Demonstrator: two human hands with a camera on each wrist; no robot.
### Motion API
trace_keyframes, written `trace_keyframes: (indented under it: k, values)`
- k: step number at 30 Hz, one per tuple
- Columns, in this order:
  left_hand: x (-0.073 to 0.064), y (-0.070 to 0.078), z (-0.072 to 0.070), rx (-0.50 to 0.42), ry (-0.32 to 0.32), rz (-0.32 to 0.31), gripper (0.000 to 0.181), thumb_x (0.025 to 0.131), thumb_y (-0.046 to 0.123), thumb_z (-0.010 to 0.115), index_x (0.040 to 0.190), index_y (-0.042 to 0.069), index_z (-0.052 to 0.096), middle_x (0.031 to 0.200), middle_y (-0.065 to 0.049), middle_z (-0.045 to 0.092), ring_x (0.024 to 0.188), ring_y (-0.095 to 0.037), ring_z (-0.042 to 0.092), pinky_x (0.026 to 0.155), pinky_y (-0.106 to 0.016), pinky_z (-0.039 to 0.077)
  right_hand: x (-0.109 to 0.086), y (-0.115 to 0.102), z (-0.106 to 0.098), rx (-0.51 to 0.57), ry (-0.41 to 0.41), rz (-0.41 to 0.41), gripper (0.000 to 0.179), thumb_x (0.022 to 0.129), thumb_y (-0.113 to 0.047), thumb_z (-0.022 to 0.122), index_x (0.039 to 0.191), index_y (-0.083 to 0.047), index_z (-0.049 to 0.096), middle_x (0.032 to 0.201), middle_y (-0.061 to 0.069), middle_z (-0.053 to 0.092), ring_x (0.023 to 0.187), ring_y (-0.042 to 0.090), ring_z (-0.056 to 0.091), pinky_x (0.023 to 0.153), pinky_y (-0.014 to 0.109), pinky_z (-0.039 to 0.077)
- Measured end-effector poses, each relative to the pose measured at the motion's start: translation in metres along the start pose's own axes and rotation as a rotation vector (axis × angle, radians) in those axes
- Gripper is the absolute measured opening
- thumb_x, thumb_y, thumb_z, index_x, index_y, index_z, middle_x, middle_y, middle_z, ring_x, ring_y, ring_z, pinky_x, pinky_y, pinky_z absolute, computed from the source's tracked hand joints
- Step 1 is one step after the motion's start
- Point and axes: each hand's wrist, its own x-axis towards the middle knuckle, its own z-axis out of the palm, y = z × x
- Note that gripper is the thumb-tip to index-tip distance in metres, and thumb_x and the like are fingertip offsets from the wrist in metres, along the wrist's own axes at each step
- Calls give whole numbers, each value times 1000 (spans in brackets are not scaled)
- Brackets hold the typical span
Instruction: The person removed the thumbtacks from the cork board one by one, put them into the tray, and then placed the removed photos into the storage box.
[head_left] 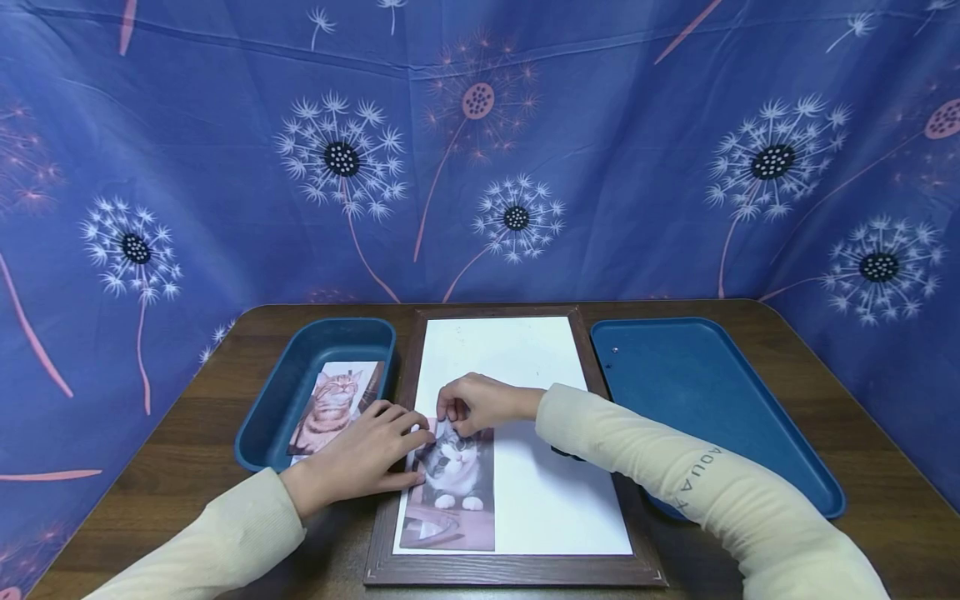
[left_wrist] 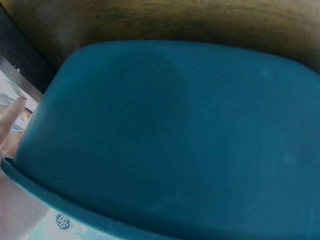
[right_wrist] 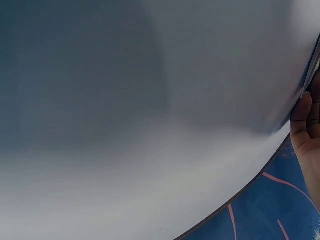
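A photo print of a grey and white cat [head_left: 453, 479] lies on the lower left of a white board [head_left: 555, 508] with a brown wooden frame [head_left: 517, 571]. My right hand [head_left: 480, 400] is at the print's top edge, fingers bent, thumb and fingers pinching there. In the right wrist view, the right thumb [right_wrist: 301, 112] lies against the sheet's edge. My left hand [head_left: 375, 454] reaches over the frame's left side, with loosely bent fingers touching the print's upper left and the thumb lower down on its left edge.
Left of the frame, a deep blue tray [head_left: 255, 417] holds a print of an orange cat [head_left: 330, 408]. On the right stands a flatter blue tray [head_left: 720, 400] with tiny items [head_left: 615, 350] near its back left corner. Behind the wooden table [head_left: 750, 317] hangs a dandelion-patterned cloth [head_left: 615, 150].
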Motion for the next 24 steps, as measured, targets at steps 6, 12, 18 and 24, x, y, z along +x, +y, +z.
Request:
trace_keyframes:
  k: [6,12,18,24]
  values:
    - [0,0,0,0,1,-1,45,81,51,60,111,18,61,110,0,61,101,-19,55,89,-39,41,0,2,0,37,-2,-4,18,75,0,66,92,-8,62,75,-4,56,64,2,49,60,15,44]
    - [0,1,0,-4,0,-3,45,81,51,60,111,18,61,110,0,60,101,-18,55,89,-40,41,0,3,1,62,3,-26,20,75,0,66,93,-7,61,77,1,57,67,5,51,61,15,44]
    - [0,1,0,-1,2,-1,45,81,51,61,111,18,61,109,1,60,100,-18,55,89,-39,41,-1,1,1,37,-8,-25,20,76,-1,66,93,-7,60,78,1,57,68,4,51,63,15,45]
    - [0,1,-1,-10,4,-4,44,81,50,61,111,18,61,109,0,60,100,-18,55,89,-40,40,0,1,1,-5,-6,-28,19,76,-2,66,93,-9,60,75,-1,57,66,3,50,62,14,44]
